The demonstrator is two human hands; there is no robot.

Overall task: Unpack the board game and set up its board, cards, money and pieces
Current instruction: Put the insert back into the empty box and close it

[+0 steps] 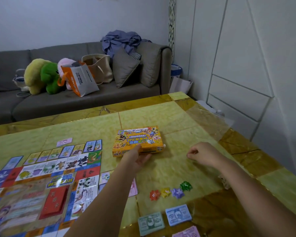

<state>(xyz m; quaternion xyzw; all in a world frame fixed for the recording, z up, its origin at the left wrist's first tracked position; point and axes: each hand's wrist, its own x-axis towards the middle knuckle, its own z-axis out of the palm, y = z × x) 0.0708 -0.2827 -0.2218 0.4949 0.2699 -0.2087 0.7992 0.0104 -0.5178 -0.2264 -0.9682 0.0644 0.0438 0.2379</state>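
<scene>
Yellow bench (pixel 178 117) looks nearly set: the board (pixel 32 194) lies at my left with cards (pixel 67 150) along it, and the pieces (pixel 171 192) and money (pixel 178 214) are near me. My left hand (pixel 138 158) grips the box (pixel 137 141) mid-bench by its near edge. My right hand (pixel 202 154) is curled, apparently empty. I judge only the box remains.

A home living room: a grey sofa (pixel 85 96) holding plush toys (pixel 41 76), shopping bags (pixel 80 79) and cushions (pixel 125 69), behind a yellow marble-patterned worktop (pixel 178 117).
</scene>
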